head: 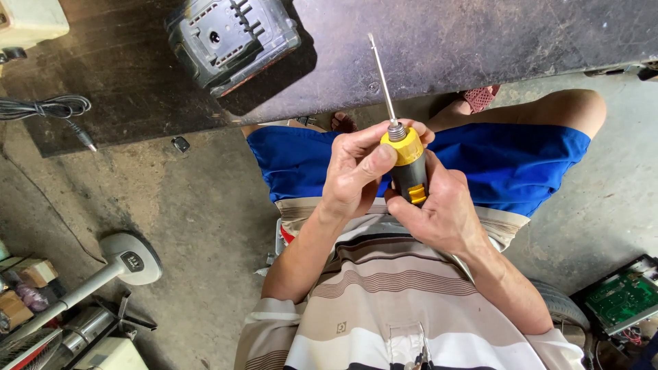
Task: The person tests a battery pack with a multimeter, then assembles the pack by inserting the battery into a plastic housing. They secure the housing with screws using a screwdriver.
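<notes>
I hold a screwdriver [409, 161] with a yellow and black handle upright over my lap, its thin metal shaft pointing up toward the dark workbench [439, 48]. My right hand [442, 209] wraps the black lower part of the handle. My left hand [356, 168] grips the yellow collar near the shaft, thumb pressed on it. A dark grey power-tool battery or housing [229, 38] lies on the bench above my hands, apart from both.
A coiled black cable with a plug [51, 109] lies on the bench's left. A fan stand and base [127, 260] and clutter fill the lower left floor. A green circuit board [624, 298] sits at the lower right. Concrete floor surrounds my seat.
</notes>
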